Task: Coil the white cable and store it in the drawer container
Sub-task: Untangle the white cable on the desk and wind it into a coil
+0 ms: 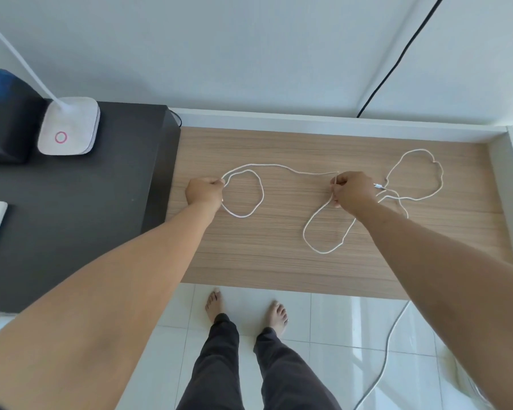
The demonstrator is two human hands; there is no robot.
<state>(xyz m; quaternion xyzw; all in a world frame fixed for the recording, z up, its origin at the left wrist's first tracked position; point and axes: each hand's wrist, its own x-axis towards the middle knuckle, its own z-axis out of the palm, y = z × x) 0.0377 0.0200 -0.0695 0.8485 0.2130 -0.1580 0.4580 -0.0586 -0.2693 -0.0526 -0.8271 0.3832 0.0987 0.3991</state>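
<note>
Cable (282, 167), white, spread out in loops on wood desk (279, 261). Pinched at one spot in closed left hand (205, 194), with a round loop hanging just beside it. Pinched again in closed right hand (353, 190), with a long loop below and a big loop off to the right. One strand stretched between both hands. Metal plug (378, 186) just right of right hand. Further left, white lamp base (68, 127) on black cabinet (71, 217).
</note>
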